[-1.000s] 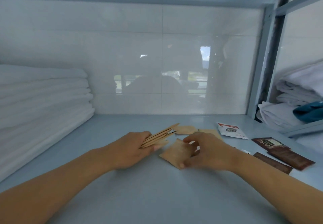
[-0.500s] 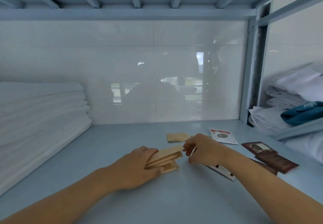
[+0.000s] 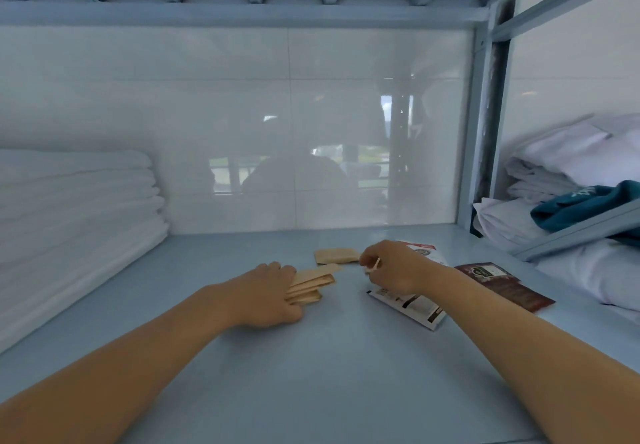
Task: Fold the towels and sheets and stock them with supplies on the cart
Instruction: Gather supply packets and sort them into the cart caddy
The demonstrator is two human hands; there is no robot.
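Left hand (image 3: 266,293) curled round a fanned stack of tan packets (image 3: 311,284) on the shelf (image 3: 311,374). Right hand (image 3: 391,267) at three o'clock, pinching something small, unclear what. Loose tan packet (image 3: 336,256) at twelve. Risk: stack splaying apart if grip slackens.

Pale-blue metal shelf (image 3: 311,374), glossy (reflective) white-tiled wall (image 3: 242,125)

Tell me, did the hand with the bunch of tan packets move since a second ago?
Yes. The left hand and its tan packets slid left, away from the dark brown sachets, and its fanned stack now lies flatter on the shelf.
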